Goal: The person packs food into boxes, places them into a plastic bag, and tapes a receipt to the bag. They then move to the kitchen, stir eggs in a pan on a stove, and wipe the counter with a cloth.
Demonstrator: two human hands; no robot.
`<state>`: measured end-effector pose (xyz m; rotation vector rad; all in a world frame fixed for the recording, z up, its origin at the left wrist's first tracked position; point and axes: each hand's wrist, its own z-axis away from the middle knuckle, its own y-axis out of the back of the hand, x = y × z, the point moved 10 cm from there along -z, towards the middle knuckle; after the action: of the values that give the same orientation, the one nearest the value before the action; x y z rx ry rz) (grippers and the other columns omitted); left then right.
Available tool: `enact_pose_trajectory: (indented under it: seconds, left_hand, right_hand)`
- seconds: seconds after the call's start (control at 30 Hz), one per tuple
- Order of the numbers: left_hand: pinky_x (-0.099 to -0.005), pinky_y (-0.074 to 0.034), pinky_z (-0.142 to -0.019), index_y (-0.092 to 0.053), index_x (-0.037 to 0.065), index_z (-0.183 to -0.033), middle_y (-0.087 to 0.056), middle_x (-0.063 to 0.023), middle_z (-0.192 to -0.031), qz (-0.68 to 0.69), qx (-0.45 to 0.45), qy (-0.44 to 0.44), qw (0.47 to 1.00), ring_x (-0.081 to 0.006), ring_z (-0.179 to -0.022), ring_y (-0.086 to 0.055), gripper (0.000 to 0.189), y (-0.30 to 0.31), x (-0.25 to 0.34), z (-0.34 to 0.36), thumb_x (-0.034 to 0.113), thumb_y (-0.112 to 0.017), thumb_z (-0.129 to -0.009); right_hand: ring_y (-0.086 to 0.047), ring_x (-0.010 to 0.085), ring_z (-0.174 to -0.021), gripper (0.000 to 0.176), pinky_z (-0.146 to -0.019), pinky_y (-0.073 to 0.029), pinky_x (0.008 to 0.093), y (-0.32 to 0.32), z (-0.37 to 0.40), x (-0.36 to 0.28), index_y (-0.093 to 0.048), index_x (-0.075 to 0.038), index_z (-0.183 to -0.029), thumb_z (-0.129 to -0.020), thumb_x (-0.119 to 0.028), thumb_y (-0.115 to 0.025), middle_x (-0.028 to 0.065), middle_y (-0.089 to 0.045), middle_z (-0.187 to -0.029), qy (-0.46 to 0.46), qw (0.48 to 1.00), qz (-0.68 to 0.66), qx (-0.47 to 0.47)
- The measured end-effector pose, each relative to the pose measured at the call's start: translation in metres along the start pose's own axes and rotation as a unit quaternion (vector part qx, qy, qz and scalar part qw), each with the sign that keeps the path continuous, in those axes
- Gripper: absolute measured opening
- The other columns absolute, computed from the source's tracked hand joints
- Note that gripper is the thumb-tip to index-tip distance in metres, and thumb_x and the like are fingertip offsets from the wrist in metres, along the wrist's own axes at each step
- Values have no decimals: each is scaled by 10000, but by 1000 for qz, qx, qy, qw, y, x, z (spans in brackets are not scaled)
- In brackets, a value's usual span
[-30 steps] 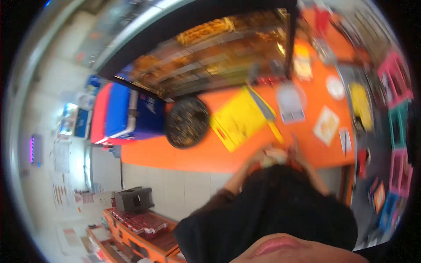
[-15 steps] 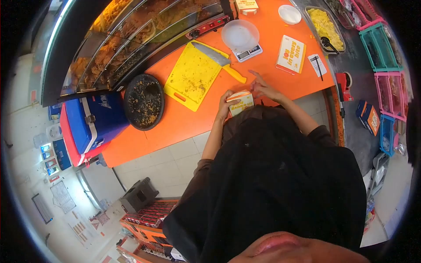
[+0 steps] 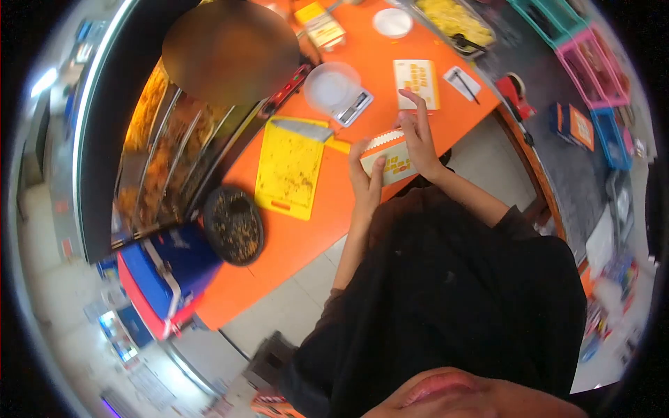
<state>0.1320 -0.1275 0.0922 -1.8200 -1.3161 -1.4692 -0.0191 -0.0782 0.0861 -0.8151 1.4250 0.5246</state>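
Note:
A small cardboard food box (image 3: 391,166), white with yellow lettering and an orange scalloped top edge, is held up between both hands at the orange table's near side. My left hand (image 3: 366,171) grips its left end, thumb on the front face and fingers behind. At the right end, my right hand (image 3: 421,143) presses against the box, with some fingers reaching up past its top. Just left of the hands lies a yellow cutting board (image 3: 286,171) with crumbs, and a knife (image 3: 303,129) rests across its top. Beyond the right fingertips is another lettered box (image 3: 426,73).
A kitchen scale (image 3: 352,108) carries a clear bowl (image 3: 332,85). Left are a dark crumb-covered pan (image 3: 233,226), a blue cooler (image 3: 171,265) and a heated food display (image 3: 157,160). A white bowl (image 3: 393,23) and a tray of yellow food (image 3: 456,21) stand at the back.
The box has been raised from near my lap to above the table edge. My right hand has come from apart onto its right end. The whole view has turned.

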Motion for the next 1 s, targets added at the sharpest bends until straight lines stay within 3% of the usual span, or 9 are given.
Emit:
enact_pose_trajectory:
  seconds: [0.07, 0.17, 0.27, 0.53, 0.57, 0.7, 0.77, 0.9, 1.0]
  left_hand:
    - [-396, -413, -838, -455, 50, -1143, -508, -174, -1011, 14, -32, -61, 998, -271, -965, -504, 361, -21, 26, -6, 107, -618, -825]
    - [-406, -405, -832, -525, 60, -1093, -506, -194, -1008, 16, -95, -150, 984, -320, -965, -498, 317, -58, 59, -15, 117, -635, -801]
    - [-388, -427, -797, -600, 76, -969, -511, -186, -1009, 38, -148, -195, 969, -324, -939, -516, 261, -106, 96, -22, 83, -687, -723]
    - [-360, -475, -738, -592, 140, -994, -513, -151, -1028, 122, -313, -297, 894, -307, -876, -549, 439, -267, 182, 29, 22, -757, -605]
    - [-370, -470, -731, -579, 133, -980, -513, -157, -1018, 133, -352, -304, 875, -312, -887, -548, 378, -294, 192, 44, 46, -735, -647]
    - [-379, -459, -726, -567, 108, -982, -515, -179, -1012, 219, -453, -342, 794, -317, -872, -544, 335, -389, 240, 112, 92, -725, -688]
    - [-372, -456, -724, -568, 102, -979, -510, -181, -1015, 248, -470, -343, 775, -314, -869, -543, 329, -432, 258, 140, 87, -724, -690]
    - [-337, -422, -799, -520, 77, -1033, -507, -137, -1013, 340, -480, -155, 793, -246, -908, -511, 260, -528, 222, 162, 109, -639, -805]
    - [-299, -392, -842, -397, 73, -1075, -434, -54, -1028, 305, -401, 73, 861, -140, -937, -433, 243, -600, 184, 148, 249, -484, -932]
  right_hand:
    - [-502, 105, -802, 386, -768, -410, 260, 30, -2, -18, -372, -81, -1289, -922, -154, -468, 55, -533, -838, -17, 999, -26, 27]
    - [-336, 177, -1238, 325, -1046, -238, 316, 61, 2, -77, -583, -39, -1164, -885, -194, -520, 51, -365, -1344, -7, 999, 10, -52]
    - [-318, 186, -1263, 404, -1050, -237, 339, 99, 27, -101, -507, -39, -1245, -879, -208, -541, 71, -391, -1358, -96, 977, -172, -88]
    - [-269, 244, -1299, 310, -1069, -194, 402, 271, 98, -116, -642, -91, -1113, -854, -258, -603, 72, -156, -1482, -59, 998, -33, 12]
    - [-279, 269, -1298, 563, -1035, -271, 394, 302, 112, -123, -419, -143, -1350, -830, -178, -630, 84, -139, -1487, 3, 999, 17, 27]
    - [-338, 232, -1275, 985, -1000, -348, 357, 400, 164, -159, 107, -288, -1430, -813, -248, -659, 153, -203, -1452, -31, 994, -50, 88]
    - [-346, 228, -1273, 933, -1003, -349, 359, 445, 194, -130, 75, -287, -1436, -830, -307, -633, 157, -235, -1438, -93, 977, -168, 89]
    - [-384, 228, -1253, 843, -1015, -340, 369, 494, 231, -75, -18, -208, -1450, -851, -476, -548, 132, -320, -1406, -206, 869, -443, 77]
    - [-512, 217, -1068, 535, -870, -414, 314, 518, 284, 43, -406, -153, -1317, -855, -363, -578, 92, -507, -1249, -319, 914, -249, 21]
